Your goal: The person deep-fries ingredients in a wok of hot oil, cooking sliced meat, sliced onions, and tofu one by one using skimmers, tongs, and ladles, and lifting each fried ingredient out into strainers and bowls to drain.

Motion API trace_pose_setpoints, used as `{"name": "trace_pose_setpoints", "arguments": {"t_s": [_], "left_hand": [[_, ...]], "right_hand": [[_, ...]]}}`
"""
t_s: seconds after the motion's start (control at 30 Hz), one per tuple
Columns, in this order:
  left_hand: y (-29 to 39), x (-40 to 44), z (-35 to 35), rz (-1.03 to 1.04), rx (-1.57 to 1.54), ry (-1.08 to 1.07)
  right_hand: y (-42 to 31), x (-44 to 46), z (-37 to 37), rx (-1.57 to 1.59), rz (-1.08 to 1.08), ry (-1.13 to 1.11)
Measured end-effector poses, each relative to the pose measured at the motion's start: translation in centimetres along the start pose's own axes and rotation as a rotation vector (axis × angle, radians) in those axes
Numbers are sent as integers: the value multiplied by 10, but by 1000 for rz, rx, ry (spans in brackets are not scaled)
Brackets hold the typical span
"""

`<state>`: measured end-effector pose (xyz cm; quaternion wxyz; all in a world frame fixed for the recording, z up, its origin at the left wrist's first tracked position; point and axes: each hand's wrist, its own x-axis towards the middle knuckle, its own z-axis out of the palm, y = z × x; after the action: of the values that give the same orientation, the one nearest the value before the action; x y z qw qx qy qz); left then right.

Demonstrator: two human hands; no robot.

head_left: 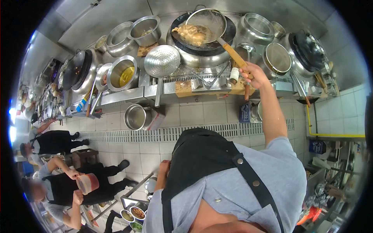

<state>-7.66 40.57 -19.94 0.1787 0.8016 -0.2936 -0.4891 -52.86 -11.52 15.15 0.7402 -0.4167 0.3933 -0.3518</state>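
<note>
My right hand (253,74) is closed round the wooden handle (234,55) of a round mesh strainer (211,23). The strainer is over a large black wok (180,27) on the stove, beside a pale golden mass of food (193,34) in the wok. Down at my side, my left hand (164,167) hangs near the apron (198,163); its fingers are partly hidden. A perforated metal ladle (162,61) lies left of the wok, its handle pointing toward me.
Left of the wok are a pot of yellow oil (127,76) and a steel pot (144,32). A second strainer (278,57) rests at the right. A steel pot (135,117) stands low before the stove. Two co-workers are at the left, one holding a red container (88,183).
</note>
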Motion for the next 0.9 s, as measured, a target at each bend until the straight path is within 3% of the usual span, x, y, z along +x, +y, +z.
{"name": "trace_pose_setpoints", "arguments": {"t_s": [0.07,0.17,0.27,0.33,0.4,0.43,0.63,0.77,0.9], "left_hand": [[32,-22,-3,-132,-75,20],[58,-40,-4,-126,-114,52],[69,-41,-4,-26,-24,80],[58,-28,-5,173,-54,83],[55,-16,-4,55,-456,96],[73,-9,-9,-168,-839,104],[157,58,-76,96,-886,149],[248,93,-114,200,-837,159],[291,146,-121,187,-872,-23]], "right_hand": [[6,-6,-5,70,-13,3],[23,-10,-1,92,-47,52],[41,-11,6,85,-87,67],[43,-13,11,71,-113,103],[43,-15,15,94,-140,125],[40,-16,19,106,-146,133],[39,-18,47,117,-195,179],[28,-38,85,85,-198,159],[26,-60,131,81,-201,109]]}}
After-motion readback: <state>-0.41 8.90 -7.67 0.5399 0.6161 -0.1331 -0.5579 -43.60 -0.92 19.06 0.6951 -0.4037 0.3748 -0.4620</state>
